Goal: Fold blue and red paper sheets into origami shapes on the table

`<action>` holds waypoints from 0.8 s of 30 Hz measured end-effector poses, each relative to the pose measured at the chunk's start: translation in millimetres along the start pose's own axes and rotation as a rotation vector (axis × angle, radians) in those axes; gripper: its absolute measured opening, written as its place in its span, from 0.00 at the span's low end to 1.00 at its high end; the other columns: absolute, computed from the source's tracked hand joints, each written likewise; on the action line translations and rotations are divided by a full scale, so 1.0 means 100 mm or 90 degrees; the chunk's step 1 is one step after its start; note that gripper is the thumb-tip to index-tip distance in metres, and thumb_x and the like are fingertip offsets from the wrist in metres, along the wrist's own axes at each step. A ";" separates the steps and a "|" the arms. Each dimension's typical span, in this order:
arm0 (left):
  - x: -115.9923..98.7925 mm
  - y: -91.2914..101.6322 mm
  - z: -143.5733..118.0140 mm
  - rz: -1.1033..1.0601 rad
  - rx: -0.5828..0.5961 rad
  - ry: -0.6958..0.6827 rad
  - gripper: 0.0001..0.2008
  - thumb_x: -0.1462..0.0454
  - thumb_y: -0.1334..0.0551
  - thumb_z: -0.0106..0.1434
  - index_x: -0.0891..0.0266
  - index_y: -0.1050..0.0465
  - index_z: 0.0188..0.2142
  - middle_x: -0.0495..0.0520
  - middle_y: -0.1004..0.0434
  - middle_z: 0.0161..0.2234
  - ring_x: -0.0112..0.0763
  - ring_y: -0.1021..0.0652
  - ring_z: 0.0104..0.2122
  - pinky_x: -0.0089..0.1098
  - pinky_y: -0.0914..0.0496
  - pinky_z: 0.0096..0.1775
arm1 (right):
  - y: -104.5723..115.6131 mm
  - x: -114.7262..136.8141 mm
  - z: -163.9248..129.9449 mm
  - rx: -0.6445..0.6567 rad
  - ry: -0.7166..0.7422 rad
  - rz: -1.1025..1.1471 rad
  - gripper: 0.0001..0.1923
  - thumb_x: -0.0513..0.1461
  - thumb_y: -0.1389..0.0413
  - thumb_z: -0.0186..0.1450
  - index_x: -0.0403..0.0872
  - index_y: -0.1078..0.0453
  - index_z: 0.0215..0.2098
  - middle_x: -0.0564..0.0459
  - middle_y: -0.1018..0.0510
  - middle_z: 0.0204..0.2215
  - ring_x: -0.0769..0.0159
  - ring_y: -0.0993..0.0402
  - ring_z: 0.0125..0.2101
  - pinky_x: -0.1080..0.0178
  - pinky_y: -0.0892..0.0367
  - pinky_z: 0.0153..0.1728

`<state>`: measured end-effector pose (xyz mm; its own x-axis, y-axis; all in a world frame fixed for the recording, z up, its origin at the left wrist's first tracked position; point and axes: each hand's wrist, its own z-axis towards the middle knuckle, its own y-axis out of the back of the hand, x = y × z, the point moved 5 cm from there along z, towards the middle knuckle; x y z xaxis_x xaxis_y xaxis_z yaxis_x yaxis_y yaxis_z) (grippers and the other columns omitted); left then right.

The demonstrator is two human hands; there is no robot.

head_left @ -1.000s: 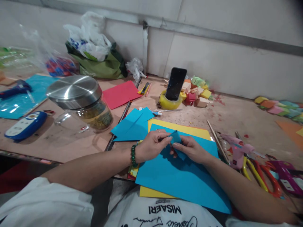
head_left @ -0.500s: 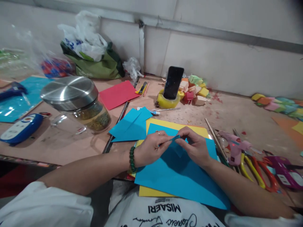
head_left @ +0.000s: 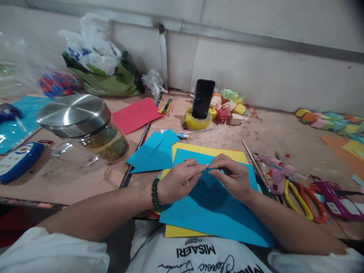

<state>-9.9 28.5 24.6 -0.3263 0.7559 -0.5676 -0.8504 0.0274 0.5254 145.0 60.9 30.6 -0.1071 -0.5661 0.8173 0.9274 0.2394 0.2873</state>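
We pinch a small folded blue paper piece (head_left: 209,175) between both hands — left hand (head_left: 179,181) and right hand (head_left: 233,178) meeting fingertip to fingertip, fingers closed tight on its edge — just above the large blue sheet (head_left: 216,212) on the bench (head_left: 85,182).

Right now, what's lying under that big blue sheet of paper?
A yellow sheet lies under the big blue sheet, showing along its far and near edges. Anything beneath its middle is covered.
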 end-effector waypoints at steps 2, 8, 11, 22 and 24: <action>0.00 0.00 0.00 -0.001 0.008 0.008 0.15 0.67 0.48 0.71 0.64 0.30 0.53 0.55 0.25 0.33 0.29 0.25 0.33 0.30 0.29 0.36 | 0.00 0.01 0.00 -0.011 -0.007 0.004 0.05 0.41 0.38 0.62 0.51 0.24 0.28 0.54 0.24 0.23 0.67 0.30 0.24 0.63 0.34 0.24; -0.01 -0.01 0.00 -0.017 0.013 0.019 0.15 0.67 0.48 0.70 0.66 0.28 0.52 0.55 0.25 0.33 0.29 0.25 0.33 0.29 0.29 0.35 | 0.00 0.04 -0.01 -0.025 -0.015 0.002 0.05 0.40 0.37 0.61 0.50 0.24 0.27 0.54 0.24 0.22 0.68 0.31 0.22 0.63 0.35 0.22; 0.00 0.00 0.01 -0.031 0.002 0.027 0.14 0.67 0.47 0.70 0.67 0.27 0.50 0.56 0.25 0.32 0.29 0.25 0.32 0.29 0.29 0.34 | 0.00 0.05 0.00 -0.030 -0.014 0.006 0.05 0.40 0.38 0.61 0.50 0.24 0.27 0.54 0.25 0.22 0.69 0.32 0.22 0.64 0.36 0.22; 0.08 0.03 0.03 -0.152 -0.034 0.154 0.11 0.63 0.40 0.67 0.62 0.20 0.43 0.51 0.22 0.24 0.28 0.23 0.27 0.28 0.29 0.33 | -0.02 -0.05 -0.01 -0.014 -0.126 0.044 0.15 0.49 0.39 0.61 0.47 0.29 0.27 0.56 0.30 0.22 0.74 0.38 0.16 0.68 0.41 0.15; 0.07 0.03 0.03 -0.141 -0.035 0.143 0.11 0.64 0.41 0.67 0.61 0.20 0.43 0.51 0.22 0.24 0.28 0.23 0.28 0.29 0.29 0.33 | -0.02 -0.04 -0.01 -0.014 -0.119 0.049 0.14 0.49 0.39 0.62 0.48 0.29 0.27 0.56 0.30 0.22 0.74 0.39 0.16 0.68 0.42 0.15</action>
<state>-13.8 36.1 24.2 -0.2088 0.5718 -0.7934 -0.9299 0.1351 0.3420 144.2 62.2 26.3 -0.0987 -0.3897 0.9157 0.9428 0.2577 0.2113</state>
